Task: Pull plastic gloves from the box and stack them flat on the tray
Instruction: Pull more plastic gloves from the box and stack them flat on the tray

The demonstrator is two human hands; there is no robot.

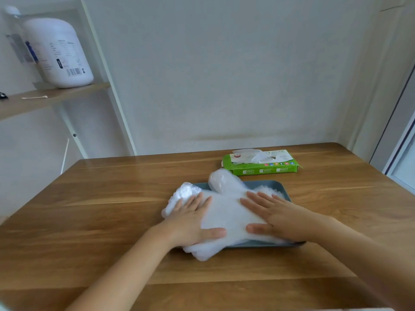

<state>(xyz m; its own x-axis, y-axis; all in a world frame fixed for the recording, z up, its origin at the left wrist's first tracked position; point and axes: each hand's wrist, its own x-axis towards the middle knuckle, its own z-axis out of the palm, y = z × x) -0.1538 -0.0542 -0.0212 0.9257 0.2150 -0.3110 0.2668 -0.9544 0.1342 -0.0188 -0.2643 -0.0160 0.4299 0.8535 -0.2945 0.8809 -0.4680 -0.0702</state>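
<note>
1. Pressing flat, the left hand [190,218] and right hand [277,217] lie on the gloves [226,212], fingers [265,198] straight and slightly spread, pinching nothing.
2. Gloves lie under the fingers on the tray [281,187], overhanging it beside the left fingers; the box [265,169] sits beyond the right fingertips.
3. Gloves appear light, soft, slippery: pinch at a cuff edge.

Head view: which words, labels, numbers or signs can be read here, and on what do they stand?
No text here can be read.
On the green glove box: printed characters and coloured icons, too blurred.
On the white jug on the shelf: label lines and a barcode, too small.
On the clear bottle behind it: label blurred.
</note>
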